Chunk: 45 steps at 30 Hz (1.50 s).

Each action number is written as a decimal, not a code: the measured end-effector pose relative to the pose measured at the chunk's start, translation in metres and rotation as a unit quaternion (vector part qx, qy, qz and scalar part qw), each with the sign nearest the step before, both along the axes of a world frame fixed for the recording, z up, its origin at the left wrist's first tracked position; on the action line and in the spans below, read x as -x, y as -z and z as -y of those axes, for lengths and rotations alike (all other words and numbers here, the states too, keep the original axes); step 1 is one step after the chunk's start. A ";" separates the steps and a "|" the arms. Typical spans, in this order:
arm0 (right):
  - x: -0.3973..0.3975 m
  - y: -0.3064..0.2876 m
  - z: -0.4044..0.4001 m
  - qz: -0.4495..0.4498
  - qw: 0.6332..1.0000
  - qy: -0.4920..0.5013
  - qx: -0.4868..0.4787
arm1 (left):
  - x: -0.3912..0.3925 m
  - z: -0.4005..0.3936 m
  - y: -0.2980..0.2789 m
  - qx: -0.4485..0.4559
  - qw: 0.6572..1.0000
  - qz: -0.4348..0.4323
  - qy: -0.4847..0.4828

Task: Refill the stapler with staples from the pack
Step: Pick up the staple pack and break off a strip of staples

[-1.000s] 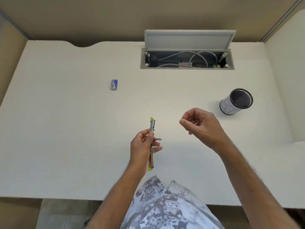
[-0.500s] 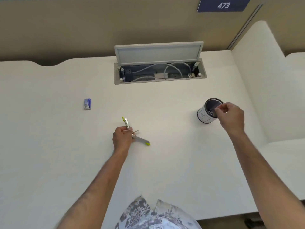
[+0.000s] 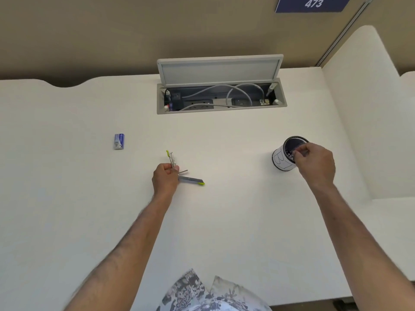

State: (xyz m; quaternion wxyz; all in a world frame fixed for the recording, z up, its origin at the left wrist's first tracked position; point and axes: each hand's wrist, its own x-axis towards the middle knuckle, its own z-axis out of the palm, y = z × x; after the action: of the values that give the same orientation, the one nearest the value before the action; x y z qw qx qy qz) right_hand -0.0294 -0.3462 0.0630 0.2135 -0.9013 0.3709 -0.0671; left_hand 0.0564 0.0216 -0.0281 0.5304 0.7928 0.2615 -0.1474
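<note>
A small metal stapler [image 3: 191, 180] with lime-green tips is folded wide open, and my left hand [image 3: 165, 178] grips it at the hinge near the middle of the white desk [image 3: 224, 221]. One arm points away from me, the other lies to the right. The blue staple pack [image 3: 119, 141] lies alone on the desk, far left of the stapler. My right hand [image 3: 316, 163] is at the mouth of a white cup with a dark inside [image 3: 280, 160]. Its fingertips are pinched together over the rim, and anything between them is too small to see.
An open cable box [image 3: 221, 108] with its lid up, holding sockets and grey cables, is sunk into the desk at the back. A white partition [image 3: 359, 108] walls the right side. A blue sign [image 3: 313, 3] reading 473 hangs on the back wall.
My right hand has travelled from beside the stapler out to the cup on the right. My left hand has lowered the open stapler toward the desk, and my view has tilted up.
</note>
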 end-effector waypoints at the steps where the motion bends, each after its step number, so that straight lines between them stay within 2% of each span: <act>1: 0.001 -0.003 -0.010 0.035 0.999 -0.006 0.001 | 0.001 0.000 0.000 0.003 1.000 0.002 0.000; 3: 0.005 -0.004 -0.046 0.106 0.993 -0.051 -0.030 | 0.002 0.000 0.000 0.005 1.000 0.008 -0.003; 5: 0.010 0.006 -0.099 0.105 0.979 -0.130 -0.120 | 0.002 -0.002 0.001 0.004 1.000 0.012 -0.008; 7: 0.015 0.025 -0.152 0.021 0.959 -0.207 -0.193 | 0.002 -0.003 0.002 0.004 1.000 0.012 -0.007; 9: 0.015 0.048 -0.192 -0.074 0.939 -0.273 -0.196 | 0.002 -0.001 0.002 0.004 1.000 0.010 -0.002; 11: 0.008 0.066 -0.215 -0.099 0.931 -0.304 -0.174 | 0.001 -0.001 0.002 0.001 1.000 0.010 0.005; 19: -0.038 0.090 -0.209 -0.046 0.942 -0.300 -0.143 | -0.005 -0.001 0.004 -0.054 0.993 0.053 0.093; 27: -0.083 0.089 -0.195 -0.008 0.932 -0.335 -0.139 | -0.013 0.014 -0.001 -0.091 0.969 0.085 0.214; 31: -0.100 0.087 -0.197 0.009 0.930 -0.342 -0.134 | -0.014 0.026 -0.007 -0.121 0.959 0.091 0.241; 36: -0.107 0.089 -0.198 0.016 0.925 -0.356 -0.129 | -0.014 0.030 -0.010 -0.251 0.915 0.113 0.293; 38: -0.107 0.091 -0.199 0.011 0.925 -0.360 -0.121 | -0.015 0.031 -0.010 -0.273 0.905 0.117 0.303; 45: -0.094 0.101 -0.204 0.036 0.930 -0.338 -0.140 | -0.012 0.024 -0.002 -0.239 0.926 0.124 0.266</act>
State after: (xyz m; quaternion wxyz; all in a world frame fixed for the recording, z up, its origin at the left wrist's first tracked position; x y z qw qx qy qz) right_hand 0.0644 -0.1419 -0.0375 0.3605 -0.9314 0.0418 0.0287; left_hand 0.0683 -0.0019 -0.0266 0.2951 0.9483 0.0010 -0.1169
